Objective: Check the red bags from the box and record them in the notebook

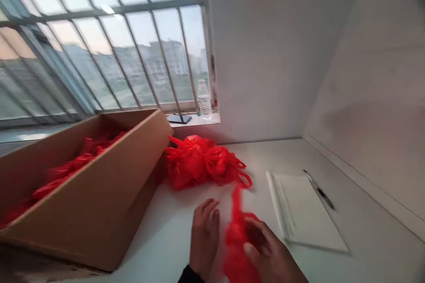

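A red plastic bag (239,247), knotted near its top and blurred by motion, hangs in my right hand (268,250), whose fingers and thumb close on its right side. Just left of the bag, my left hand (205,234) is apart from it, fingers loosely curved with a gap to the thumb and nothing in them. Beyond both hands, several bunched red plastic bags (195,161) lie together on the white table (166,225), with loop handles sticking out on the right. What is inside the bags cannot be made out.
At left stands a large open cardboard box (109,194) with red bags (79,159) inside. A notebook (308,212) and a pen (319,190) lie to the right. On the sill of the barred window are a phone (179,119) and a clear plastic bottle (204,101).
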A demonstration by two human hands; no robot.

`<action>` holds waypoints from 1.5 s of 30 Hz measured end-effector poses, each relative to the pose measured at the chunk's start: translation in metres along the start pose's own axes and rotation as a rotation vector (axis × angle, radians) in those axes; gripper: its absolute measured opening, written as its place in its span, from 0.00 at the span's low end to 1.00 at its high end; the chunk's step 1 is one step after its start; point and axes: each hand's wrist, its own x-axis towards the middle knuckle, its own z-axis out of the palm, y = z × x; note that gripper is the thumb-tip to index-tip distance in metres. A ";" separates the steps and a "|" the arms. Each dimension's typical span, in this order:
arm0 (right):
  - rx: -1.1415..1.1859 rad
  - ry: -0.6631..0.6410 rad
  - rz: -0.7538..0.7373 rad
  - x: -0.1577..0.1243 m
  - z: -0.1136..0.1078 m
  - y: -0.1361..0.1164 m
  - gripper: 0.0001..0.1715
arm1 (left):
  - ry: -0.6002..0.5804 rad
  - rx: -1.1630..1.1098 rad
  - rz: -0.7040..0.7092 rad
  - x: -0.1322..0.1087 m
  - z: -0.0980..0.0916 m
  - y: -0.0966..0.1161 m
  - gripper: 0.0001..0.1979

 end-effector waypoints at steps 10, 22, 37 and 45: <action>-0.579 0.173 -0.160 0.020 -0.089 -0.004 0.21 | -0.100 -0.324 -0.515 -0.047 -0.006 0.048 0.33; -0.709 -0.342 -0.583 0.027 -0.013 -0.032 0.25 | -0.132 -0.417 -0.564 -0.068 -0.018 0.071 0.15; -0.663 -0.113 -0.254 0.010 -0.045 -0.049 0.08 | -0.098 -0.167 -0.134 -0.047 -0.041 0.065 0.22; -0.626 0.012 -0.146 0.008 -0.064 -0.046 0.10 | -0.019 -0.133 -0.204 -0.033 -0.043 0.050 0.05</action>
